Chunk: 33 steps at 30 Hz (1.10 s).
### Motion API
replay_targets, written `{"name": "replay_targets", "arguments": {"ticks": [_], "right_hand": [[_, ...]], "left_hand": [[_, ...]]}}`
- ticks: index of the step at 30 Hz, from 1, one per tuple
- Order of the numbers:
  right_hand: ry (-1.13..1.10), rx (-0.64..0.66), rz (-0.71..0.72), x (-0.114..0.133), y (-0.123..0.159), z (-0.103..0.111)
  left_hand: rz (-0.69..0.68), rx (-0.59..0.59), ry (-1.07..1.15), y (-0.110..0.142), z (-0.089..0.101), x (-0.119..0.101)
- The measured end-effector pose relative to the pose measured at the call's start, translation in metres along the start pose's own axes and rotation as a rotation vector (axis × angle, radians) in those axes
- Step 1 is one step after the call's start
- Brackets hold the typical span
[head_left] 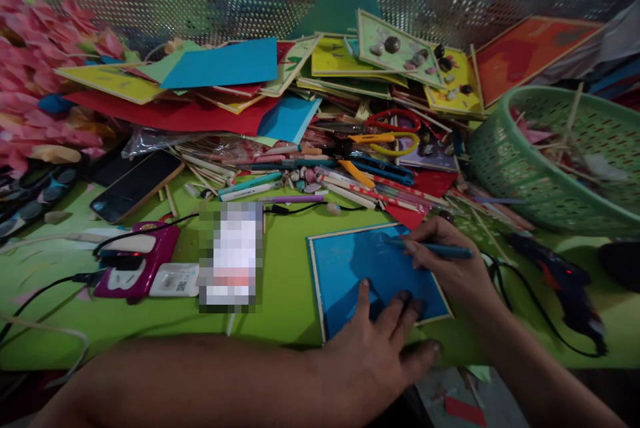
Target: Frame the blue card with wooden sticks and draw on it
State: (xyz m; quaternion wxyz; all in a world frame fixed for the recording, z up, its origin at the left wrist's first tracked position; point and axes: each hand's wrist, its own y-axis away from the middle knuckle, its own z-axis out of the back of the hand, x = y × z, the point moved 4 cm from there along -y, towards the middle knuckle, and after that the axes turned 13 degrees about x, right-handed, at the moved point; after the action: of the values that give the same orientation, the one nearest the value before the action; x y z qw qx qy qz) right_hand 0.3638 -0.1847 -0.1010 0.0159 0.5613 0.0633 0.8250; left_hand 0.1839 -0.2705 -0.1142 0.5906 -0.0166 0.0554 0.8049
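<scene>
A blue card with thin pale sticks along its edges lies on the green table in front of me. My left hand rests with spread fingers on its lower part. Above the card's upper right side, my right hand grips a blue pen, its tip at the card's surface near some faint marks. The card's lower edge is partly hidden by my left hand.
A glue gun with its cable lies at right, below a green basket. Scissors, pens and framed cards pile up behind. A phone, a pixelated screen and a magenta power strip are at left.
</scene>
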Motion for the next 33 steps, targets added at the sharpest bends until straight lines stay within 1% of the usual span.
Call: {"name": "replay_targets", "arguments": {"ticks": [5, 12, 18, 24, 33], "right_hand": [[-0.017, -0.017, 0.027, -0.0004, -0.0012, 0.0016], [-0.001, -0.009, 0.042, -0.0017, -0.0027, 0.0014], [-0.017, -0.004, 0.028, 0.0001, -0.0046, -0.0003], [0.018, 0.016, 0.038, -0.0014, -0.0035, 0.0017], [0.010, 0.018, 0.035, -0.0038, -0.0035, 0.0012]], "left_hand": [[-0.020, 0.048, -0.012, 0.0014, 0.0035, 0.0014], [0.001, -0.008, 0.014, 0.0008, -0.0010, -0.0007], [-0.013, 0.034, 0.010, 0.0004, 0.0015, 0.0002], [0.002, 0.005, 0.016, 0.0006, 0.0005, 0.0005], [-0.007, -0.016, 0.016, -0.0007, -0.0020, -0.0011]]}}
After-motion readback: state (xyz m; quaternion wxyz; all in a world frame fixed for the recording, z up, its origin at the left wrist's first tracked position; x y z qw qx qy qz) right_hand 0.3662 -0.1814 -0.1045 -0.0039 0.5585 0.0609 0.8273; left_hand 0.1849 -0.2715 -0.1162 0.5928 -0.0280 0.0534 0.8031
